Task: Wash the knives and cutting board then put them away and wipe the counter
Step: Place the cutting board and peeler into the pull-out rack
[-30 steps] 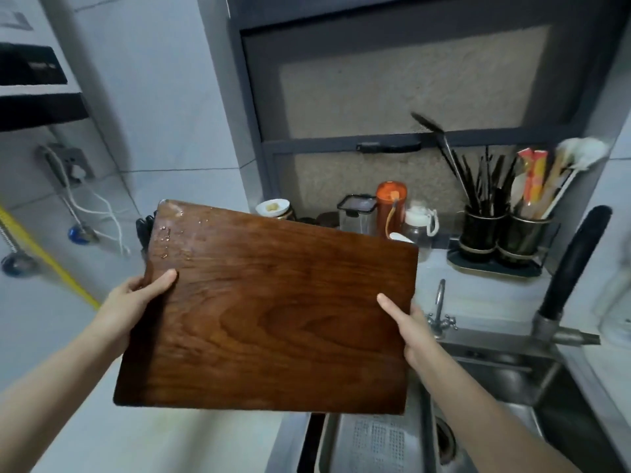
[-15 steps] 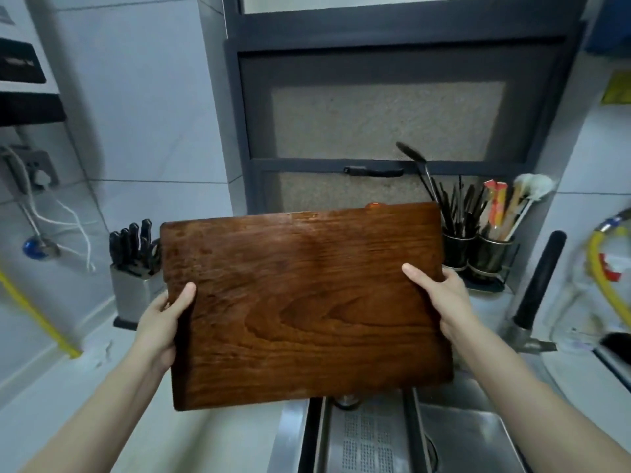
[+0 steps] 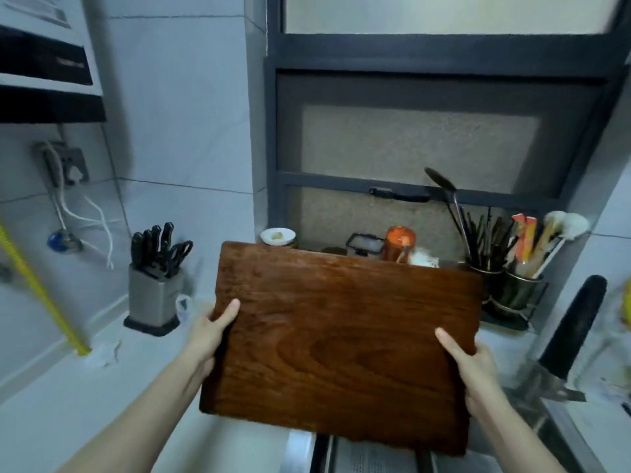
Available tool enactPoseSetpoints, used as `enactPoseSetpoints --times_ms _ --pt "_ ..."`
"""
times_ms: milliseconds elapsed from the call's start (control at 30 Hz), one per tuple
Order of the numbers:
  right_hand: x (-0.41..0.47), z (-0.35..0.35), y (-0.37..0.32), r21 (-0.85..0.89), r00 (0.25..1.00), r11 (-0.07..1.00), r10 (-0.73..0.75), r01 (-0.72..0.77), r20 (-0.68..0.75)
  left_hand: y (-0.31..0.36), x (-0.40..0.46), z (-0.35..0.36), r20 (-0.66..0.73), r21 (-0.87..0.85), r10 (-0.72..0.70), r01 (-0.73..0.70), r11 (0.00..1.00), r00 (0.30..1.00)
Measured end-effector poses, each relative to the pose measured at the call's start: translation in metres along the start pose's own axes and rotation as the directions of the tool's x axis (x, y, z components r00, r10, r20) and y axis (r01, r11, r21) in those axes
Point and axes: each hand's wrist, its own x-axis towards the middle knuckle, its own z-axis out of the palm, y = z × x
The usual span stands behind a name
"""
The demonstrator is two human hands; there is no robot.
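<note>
A large dark wooden cutting board (image 3: 345,339) is held up in the air over the counter and the sink's left edge, its face towards me. My left hand (image 3: 211,331) grips its left edge, thumb on the front. My right hand (image 3: 473,367) grips the right edge the same way. A steel knife block (image 3: 153,295) with several black-handled knives and scissors stands on the white counter (image 3: 68,397) at the left, against the wall.
Behind the board on the window ledge stand a small bowl (image 3: 278,236), a clear container (image 3: 364,245) and an orange jar (image 3: 398,247). Two utensil holders (image 3: 512,288) sit at the right. A black faucet (image 3: 573,329) rises right of the sink (image 3: 358,459). A yellow hose (image 3: 37,288) runs down the left wall.
The board has swung from tilted left to nearly level and moved right, towards the sink. My view has risen and shifted, so the knife block now shows at the left.
</note>
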Motion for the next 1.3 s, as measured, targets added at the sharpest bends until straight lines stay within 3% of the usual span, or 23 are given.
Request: enactPoseSetpoints --times_ms 333,400,500,600,767,900,1033,1133,1300 --pt "0.009 0.017 -0.071 0.001 0.955 0.961 -0.275 0.277 -0.112 0.061 0.01 0.016 -0.053 -0.049 0.35 -0.353 0.934 0.935" --pt "0.008 0.018 -0.058 0.03 0.967 0.972 -0.229 0.234 -0.116 0.052 0.018 0.018 -0.002 0.004 0.293 -0.293 0.956 0.956" --pt "0.003 0.009 -0.022 0.087 0.996 0.995 -0.042 0.049 -0.082 0.021 0.02 0.02 -0.006 -0.023 0.14 -0.141 0.99 0.99" --pt "0.003 -0.002 -0.007 0.023 0.996 0.999 0.05 -0.048 -0.069 -0.009 0.02 0.019 0.001 -0.027 0.078 -0.078 0.997 0.997" --pt "0.01 -0.003 -0.046 -0.006 0.997 1.0 -0.031 0.03 -0.075 0.013 0.03 0.032 0.03 -0.077 0.117 -0.115 0.99 0.993" --pt "0.011 -0.008 -0.087 -0.024 0.966 0.968 -0.249 0.248 -0.065 0.057 0.04 0.048 0.016 -0.118 0.206 -0.203 0.972 0.978" --pt "0.007 -0.015 -0.093 -0.052 0.93 0.936 -0.352 0.349 -0.103 0.064 0.042 0.062 0.016 -0.133 0.287 -0.282 0.95 0.958" --pt "0.003 -0.03 -0.057 -0.077 0.963 0.965 -0.257 0.251 -0.081 0.031 0.037 0.068 0.104 -0.086 0.198 -0.19 0.978 0.975" --pt "-0.009 -0.053 -0.008 -0.031 0.983 0.993 -0.121 0.118 -0.138 -0.028 0.028 0.064 0.107 -0.071 0.019 -0.011 0.997 0.994"
